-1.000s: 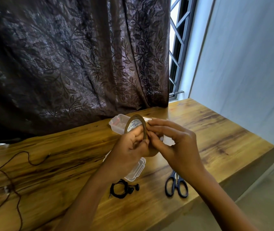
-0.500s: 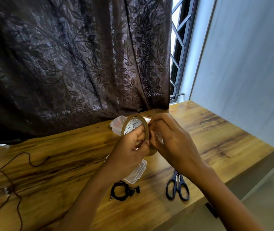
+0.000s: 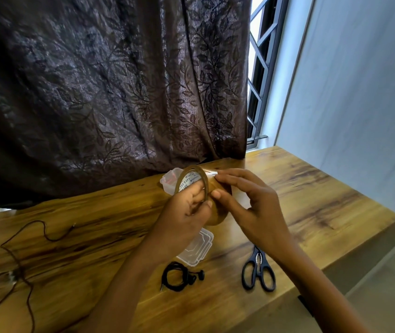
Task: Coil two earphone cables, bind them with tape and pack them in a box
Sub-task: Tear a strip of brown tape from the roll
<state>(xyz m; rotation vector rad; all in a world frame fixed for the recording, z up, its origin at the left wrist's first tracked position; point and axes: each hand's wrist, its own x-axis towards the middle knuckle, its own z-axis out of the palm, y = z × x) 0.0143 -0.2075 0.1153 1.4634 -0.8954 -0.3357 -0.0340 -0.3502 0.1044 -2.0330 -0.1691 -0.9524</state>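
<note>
Right hand (image 3: 251, 207) newly peeling tape roll (image 3: 192, 181)

A single head-worn wide-angle view looks forward and down from above the near edge of a wooden table (image 3: 311, 188), close over the two hands raised at frame centre. It faces a dark leaf-patterned curtain (image 3: 107, 92) filling the upper left, with a barred window (image 3: 261, 68) and a pale wall (image 3: 360, 104) to the right. Straight lines bow toward the frame edges
</note>
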